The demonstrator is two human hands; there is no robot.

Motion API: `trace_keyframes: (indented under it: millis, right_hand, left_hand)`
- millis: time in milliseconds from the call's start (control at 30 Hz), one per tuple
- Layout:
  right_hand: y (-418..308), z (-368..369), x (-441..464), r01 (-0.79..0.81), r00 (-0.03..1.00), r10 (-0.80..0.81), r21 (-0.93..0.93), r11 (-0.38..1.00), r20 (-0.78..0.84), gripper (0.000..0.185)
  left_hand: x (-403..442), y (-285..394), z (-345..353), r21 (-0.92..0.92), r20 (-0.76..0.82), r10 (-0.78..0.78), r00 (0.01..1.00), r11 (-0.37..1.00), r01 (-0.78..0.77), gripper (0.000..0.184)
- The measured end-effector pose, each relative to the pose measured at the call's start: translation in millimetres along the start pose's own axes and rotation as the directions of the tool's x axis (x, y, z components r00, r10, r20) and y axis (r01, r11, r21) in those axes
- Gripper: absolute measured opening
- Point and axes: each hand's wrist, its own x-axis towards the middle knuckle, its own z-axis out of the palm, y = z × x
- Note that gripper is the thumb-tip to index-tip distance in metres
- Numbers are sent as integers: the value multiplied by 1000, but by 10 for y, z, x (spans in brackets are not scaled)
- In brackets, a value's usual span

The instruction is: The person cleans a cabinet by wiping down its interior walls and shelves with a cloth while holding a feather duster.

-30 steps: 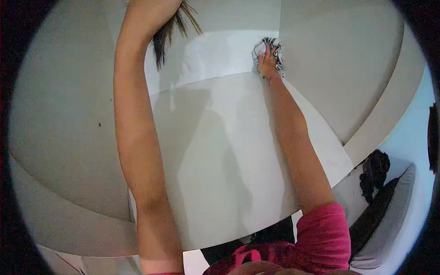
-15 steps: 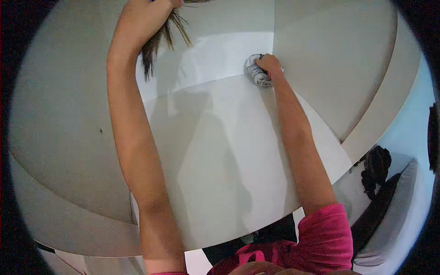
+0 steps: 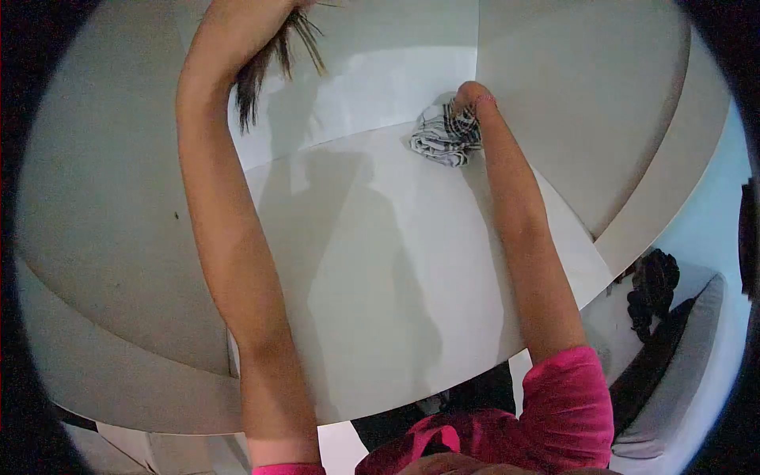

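At the top edge is my left hand (image 3: 252, 22), closed and partly cut off by the frame. A bunch of dark, bristle-like strands (image 3: 257, 77) with lighter brown tips hangs beside it; whatever they are attached to is out of view. Near the back right corner of the white surface, my right hand (image 3: 473, 96) is closed on a folded black-and-white checked cloth (image 3: 443, 138). The cloth rests on the white surface (image 3: 380, 285), close to the upright back panel (image 3: 380, 87). The fingers of my right hand are mostly hidden behind the wrist and cloth.
Beige side panels with curved edges rise on the left (image 3: 103, 214) and on the right (image 3: 586, 111). A small dark speck (image 3: 176, 215) marks the left panel. At the lower right are a grey cushion (image 3: 673, 380) and a crumpled black item (image 3: 653, 289).
My right hand has shifted slightly, and the checked cloth has moved a little left and toward me, showing more of its folds. My left hand and the dark strands have moved slightly up and left.
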Motion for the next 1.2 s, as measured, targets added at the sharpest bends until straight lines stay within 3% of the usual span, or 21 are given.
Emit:
trace_keyframes:
  millis: [100,200,267,333,467,500,600,633,667,733,767,800,867,900,967,1000,1033,1067,1133,1200]
  right_hand:
    - [-109,-180,-596,62,997,-52,164,985,-64,62]
    - [-161,-238,-618,35,996,-25,109,993,-84,59]
    - [-113,-229,-470,120,993,-116,201,972,-31,54]
    - [-114,-271,-453,120,980,-81,216,969,-182,51]
    - [-214,-215,-567,129,983,-62,419,899,-171,52]
    - [-239,-185,-510,230,942,-118,349,908,-314,48]
    - [-215,-222,-371,273,955,-213,324,906,-208,37]
    - [-291,-215,-420,229,970,-156,479,847,-188,34]
    - [-274,-269,-446,227,969,-149,471,853,-197,34]
    - [-219,-276,-513,267,961,-254,136,954,-107,34]
    - [-245,-280,-618,142,969,-182,224,964,166,42]
    - [-273,-240,-680,142,970,-181,224,964,163,42]
    - [-341,-149,-783,-319,888,213,213,923,408,57]
    - [-316,-202,-842,-70,957,58,31,997,284,79]
    - [-295,-177,-798,-15,981,18,-16,1000,194,83]
    - [-312,-151,-787,31,994,-22,-73,997,110,87]
    - [-332,-122,-785,37,993,-28,-74,997,111,87]
    - [-349,-83,-786,42,992,-33,-75,996,121,89]
    - [-379,-43,-775,50,990,-40,-73,996,135,92]
    - [-375,-59,-755,64,973,-39,-102,993,229,94]
  left_hand:
    - [-13,-161,141,-23,-12,52,999,998,-52,40]
    - [-57,-93,92,-15,22,61,998,998,-61,42]
    - [-105,-94,144,12,74,37,997,999,-38,43]
    - [-109,-120,207,-36,-3,40,999,999,-40,43]
    - [-165,-73,242,118,47,99,994,988,-104,44]
    - [-113,-89,184,97,61,76,995,992,-82,44]
    - [-14,-158,286,74,70,22,997,997,-27,44]
    - [21,-174,232,106,54,12,998,994,-18,44]
    - [51,-201,214,92,47,17,999,995,-21,44]
    - [77,-238,247,31,117,-13,993,999,9,45]
    - [56,-202,248,30,114,-10,993,1000,7,45]
    - [24,-158,229,67,130,-11,991,998,2,45]
    - [-19,-86,215,105,146,-15,989,994,0,46]
    - [-31,-49,224,127,103,-61,993,991,48,46]
    - [-94,-21,286,156,56,-105,993,983,95,47]
    - [-167,-64,318,187,14,17,1000,982,-20,48]
    - [-205,-90,325,223,-25,141,990,966,-132,50]
    - [-163,-93,304,227,-27,139,990,965,-130,50]
    - [-8,-105,262,187,66,-102,993,979,88,52]
    - [55,-115,240,170,142,-77,987,984,52,51]
